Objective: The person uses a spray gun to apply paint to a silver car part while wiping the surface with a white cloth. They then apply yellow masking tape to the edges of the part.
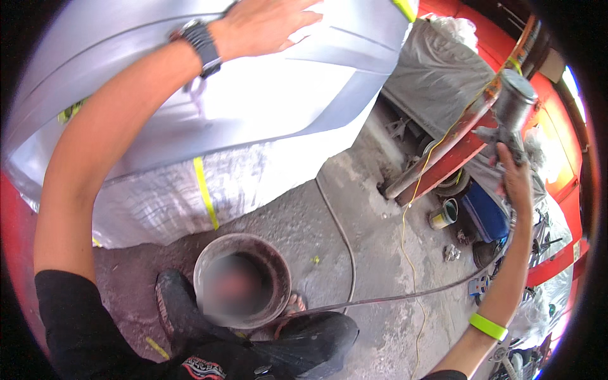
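My left hand (269,26), with a dark watch at the wrist, is spread open on or just over a silver curved vehicle panel (320,101); I cannot tell whether it touches. Below the panel hangs crinkled masking sheeting (145,202) with yellow tape. My right hand (512,171), out at the right, grips a spray gun (516,101) with a metal cup on top, held away from the panel. A hose (411,294) runs toward it. A large bucket (282,278) stands between my legs, its middle blurred.
Red steel posts (424,183) with a yellow cord stand at the right, beside covered items (424,63), a small can (443,215) and a blue container (481,209). Another hose (345,253) and the yellow cord lie across the rough concrete floor (380,253).
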`<state>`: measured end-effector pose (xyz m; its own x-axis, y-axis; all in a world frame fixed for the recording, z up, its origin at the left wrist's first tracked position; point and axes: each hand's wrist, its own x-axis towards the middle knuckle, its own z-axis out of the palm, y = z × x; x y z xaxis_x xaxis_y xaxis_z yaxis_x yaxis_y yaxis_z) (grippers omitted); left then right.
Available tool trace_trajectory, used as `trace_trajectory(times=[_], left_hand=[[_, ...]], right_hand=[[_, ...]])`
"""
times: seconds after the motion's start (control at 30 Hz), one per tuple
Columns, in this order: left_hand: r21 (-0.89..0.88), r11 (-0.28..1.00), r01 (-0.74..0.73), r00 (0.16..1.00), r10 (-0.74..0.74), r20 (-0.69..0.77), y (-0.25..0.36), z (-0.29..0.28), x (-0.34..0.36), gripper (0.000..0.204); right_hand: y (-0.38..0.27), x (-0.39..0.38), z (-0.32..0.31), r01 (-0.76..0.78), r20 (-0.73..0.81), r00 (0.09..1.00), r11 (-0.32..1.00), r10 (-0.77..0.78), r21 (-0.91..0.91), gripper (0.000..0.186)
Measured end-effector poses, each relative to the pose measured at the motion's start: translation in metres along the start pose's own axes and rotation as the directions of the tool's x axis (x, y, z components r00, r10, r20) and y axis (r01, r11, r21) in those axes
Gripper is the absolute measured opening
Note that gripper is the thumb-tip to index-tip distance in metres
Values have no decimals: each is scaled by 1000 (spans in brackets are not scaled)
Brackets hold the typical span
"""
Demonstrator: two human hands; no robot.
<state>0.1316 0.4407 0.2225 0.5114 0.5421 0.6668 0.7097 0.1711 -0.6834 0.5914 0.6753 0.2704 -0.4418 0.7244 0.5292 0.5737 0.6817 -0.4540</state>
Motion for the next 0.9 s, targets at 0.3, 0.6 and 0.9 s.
trace_trajectory(times=[0.3,0.6,0.9], left_hand=[[69,987,142,958,-154,242,17,-2,17,42],[152,980,126,952,-163,259,17,7,18,46],[207,972,110,936,-171,307,19,4,23,47]], right_hand=[[47,93,132,-42,50,999,792,14,609,63],[44,176,194,23,63,992,666,-106,745,71],[53,206,217,34,60,989,609,-134,792,69]])
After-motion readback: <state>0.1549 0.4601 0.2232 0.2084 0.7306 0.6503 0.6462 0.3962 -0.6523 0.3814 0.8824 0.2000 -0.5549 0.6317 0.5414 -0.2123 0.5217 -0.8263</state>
